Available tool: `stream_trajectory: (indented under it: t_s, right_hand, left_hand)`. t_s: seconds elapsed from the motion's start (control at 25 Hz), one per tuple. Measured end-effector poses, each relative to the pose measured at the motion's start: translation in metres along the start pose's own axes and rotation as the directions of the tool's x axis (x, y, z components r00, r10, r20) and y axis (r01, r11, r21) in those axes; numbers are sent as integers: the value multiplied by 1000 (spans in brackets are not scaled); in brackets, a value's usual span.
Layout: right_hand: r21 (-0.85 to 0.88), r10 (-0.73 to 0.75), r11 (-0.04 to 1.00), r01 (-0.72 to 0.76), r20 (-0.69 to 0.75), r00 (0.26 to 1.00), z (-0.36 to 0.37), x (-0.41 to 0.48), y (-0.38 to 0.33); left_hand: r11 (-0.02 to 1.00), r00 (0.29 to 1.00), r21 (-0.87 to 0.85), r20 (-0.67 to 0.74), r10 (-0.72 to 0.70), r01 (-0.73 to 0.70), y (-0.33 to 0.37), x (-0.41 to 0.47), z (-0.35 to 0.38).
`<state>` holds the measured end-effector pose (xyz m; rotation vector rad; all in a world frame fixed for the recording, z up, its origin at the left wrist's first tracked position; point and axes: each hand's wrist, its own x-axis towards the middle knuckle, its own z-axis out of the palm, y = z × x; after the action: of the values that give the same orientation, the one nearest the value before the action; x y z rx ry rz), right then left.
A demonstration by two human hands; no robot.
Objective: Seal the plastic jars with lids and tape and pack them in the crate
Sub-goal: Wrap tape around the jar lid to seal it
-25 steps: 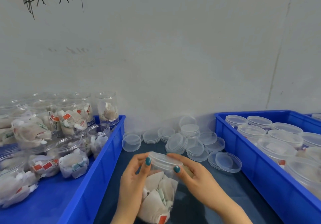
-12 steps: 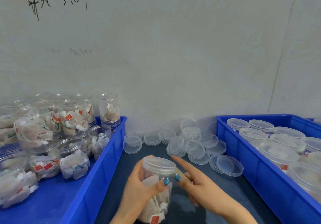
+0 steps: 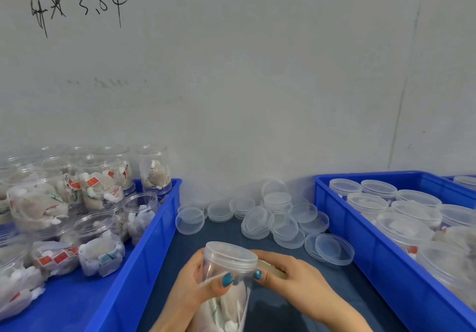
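So from where I'm standing, the jar point(image 3: 226, 267) is up off the table point(image 3: 226, 236), near and about dead centre, between the two blue crates. Left hand point(image 3: 195, 282) is wrapped right round its body, thumb across the front. The lid point(image 3: 230, 250) is on and looks seated flat to me. Right hand point(image 3: 296, 280) has its thumb pressed on the jar wall just under the lid, and its fingers are curled round a tan bit behind the jar that I'd guess is the tape point(image 3: 271, 269). Can't make it out properly though, it's mostly hidden. There's a faint clear line across the jar by the left thumb that might be a strip going on, but honestly I can't tell. So I'd say this one is capped and at the taping stage, not packed yet. As for the whole job: the right crate point(image 3: 365, 251) has a good bunch of lidded jars point(image 3: 401, 228) standing in it, whether taped I can't see. The left crate point(image 3: 154, 231) is loaded with open jars point(image 3: 98, 231) full of sachets, no lids on any I can see. A heap of spare lids point(image 3: 260, 220) sits at the far side of the table by the wall. Plenty left to do, I'd guess more than half.
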<state>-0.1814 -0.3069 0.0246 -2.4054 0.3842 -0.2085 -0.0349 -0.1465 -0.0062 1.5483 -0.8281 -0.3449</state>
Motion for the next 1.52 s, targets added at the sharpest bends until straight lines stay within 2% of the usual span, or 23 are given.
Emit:
stream_trajectory:
  t_s: [0.12,0.2,0.28,0.36,0.48,0.6,0.68,0.8,0.96,1.08,1.2,1.44,1.52]
  right_hand:
    - [91,-80,993,74,61,995,-1,1,0]
    - [169,-123,980,102,119,985,-1,-1,0]
    - [188,-125,977,103,111,986,1,-2,0]
    - [131,-105,986,99,34,994,5,-2,-2]
    - [4,-61,998,62,-98,993,13,0,-4]
    - [-67,-61,996,51,-160,985,18,1,-4]
    - [-103,-72,993,56,-156,985,19,1,-3]
    - [-103,-68,993,55,-128,989,20,1,-2]
    - [-155,-92,985,80,-72,993,21,1,-2]
    - [-166,-89,983,75,-78,993,19,1,-4]
    - [-186,-59,982,38,-111,992,14,2,-6]
    - [64,-38,997,40,-26,999,2,-1,-4]
    - [139,-72,988,65,51,996,0,-1,-3]
  left_hand:
    - [992,995,124,98,-12,-1,2,6,1]
    - [991,981,124,181,-71,49,3,3,-2]
    - [982,976,185,207,-74,36,3,0,-3]
    - [976,997,210,61,48,-60,0,-3,-1]
    - [979,970,124,-164,181,-161,6,-15,1]
    - [933,969,317,-116,217,-171,8,-16,6]
    - [897,985,430,-85,153,-102,10,-16,11]
    - [863,986,505,-132,99,-19,9,-19,16]
    - [930,985,368,-161,68,-4,1,-17,5]
    - [988,994,151,-105,31,-14,-3,-14,-4]
    - [999,999,28,-51,18,-16,2,-12,-4]
    - [997,992,-69,123,26,-17,6,-10,-6]
    - [996,977,-88,211,34,-16,6,-8,-8]
